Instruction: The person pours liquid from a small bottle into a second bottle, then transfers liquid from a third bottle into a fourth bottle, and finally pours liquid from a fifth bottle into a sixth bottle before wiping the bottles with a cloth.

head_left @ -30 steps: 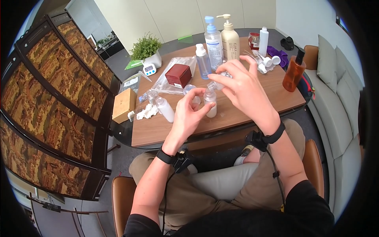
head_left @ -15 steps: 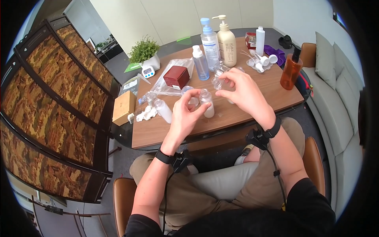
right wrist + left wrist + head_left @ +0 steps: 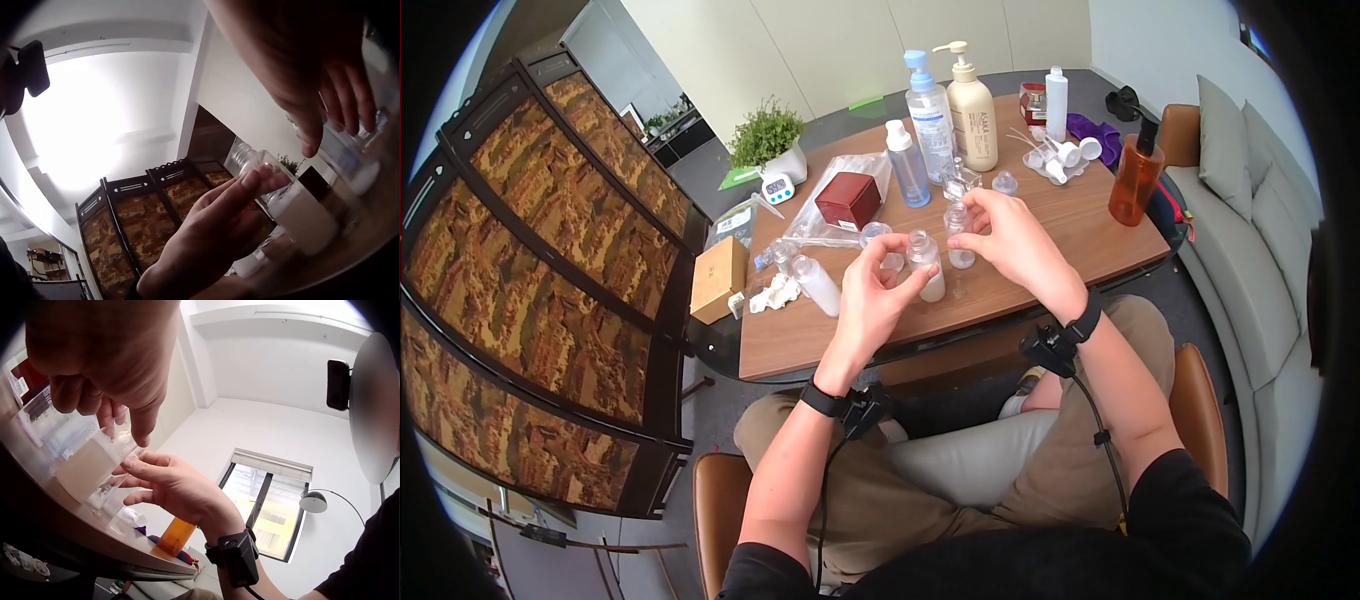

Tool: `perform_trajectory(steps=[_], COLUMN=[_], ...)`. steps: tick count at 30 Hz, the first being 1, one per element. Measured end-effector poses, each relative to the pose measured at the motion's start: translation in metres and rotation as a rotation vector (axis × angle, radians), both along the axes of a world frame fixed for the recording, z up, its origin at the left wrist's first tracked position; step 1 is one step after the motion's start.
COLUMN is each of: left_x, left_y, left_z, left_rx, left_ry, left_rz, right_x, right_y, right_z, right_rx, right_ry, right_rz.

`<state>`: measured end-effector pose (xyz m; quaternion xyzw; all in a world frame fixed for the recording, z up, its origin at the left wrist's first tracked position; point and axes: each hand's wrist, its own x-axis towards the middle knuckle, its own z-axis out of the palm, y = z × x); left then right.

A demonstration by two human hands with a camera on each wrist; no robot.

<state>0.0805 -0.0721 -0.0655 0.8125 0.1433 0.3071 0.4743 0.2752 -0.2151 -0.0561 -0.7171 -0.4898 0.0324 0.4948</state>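
Observation:
In the head view my left hand (image 3: 872,300) pinches a small clear bottle (image 3: 931,287) between thumb and fingers. This bottle has an uncapped threaded neck and stands upright with milky white contents; the right wrist view shows the bottle (image 3: 300,215) filled partway. Just right of it, my right hand (image 3: 1022,240) grips a second small clear bottle (image 3: 961,256) near its neck. That one is also uncapped and upright, with a little whitish stuff low inside. A third bottle of white contents (image 3: 818,288) leans in view left of the left hand.
Behind the hands stand a blue-tinted bottle (image 3: 908,168), a clear pump bottle (image 3: 930,115) and a cream pump bottle (image 3: 972,120). A dark red box (image 3: 848,200) lies on a plastic bag. Crumpled tissue (image 3: 775,293) is at left, an amber pump bottle (image 3: 1135,185) at right.
The right hand's clear bottle was tilted with its neck at the left bottle's mouth. It has come away to the right, turned upright and lowered to the table. The left hand keeps its hold.

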Motion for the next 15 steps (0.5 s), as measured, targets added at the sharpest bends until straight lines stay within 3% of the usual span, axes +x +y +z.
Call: perform_trajectory(steps=[2,4,8,10,11,13,15], left_x=[0.000,0.000,-0.001,0.001,0.002,0.002,0.000], left_y=[0.000,0.001,0.001,0.000,0.002,0.000,-0.003], left_z=[0.000,0.000,-0.001,-0.003,-0.007,-0.005,0.000], left_rx=[0.026,0.053,0.138,0.160,0.179,0.201,0.114], left_ry=[-0.013,-0.027,0.009,-0.004,-0.051,-0.094,-0.141], left_rz=[0.010,0.019,0.075,0.094,0.099,0.093,0.104], right_x=[-0.003,-0.011,-0.036,-0.038,-0.039,-0.039,-0.041], right_y=[-0.002,-0.007,-0.027,-0.032,-0.032,-0.032,-0.025], right_z=[-0.001,0.002,0.037,0.047,0.046,0.042,0.030], right_rx=[0.020,0.132,0.067,-0.115,-0.113,-0.054,-0.006], right_ry=[-0.022,-0.228,-0.210,-0.040,-0.037,-0.015,-0.047], right_rz=[0.002,-0.115,-0.184,0.010,0.006,0.215,0.203])
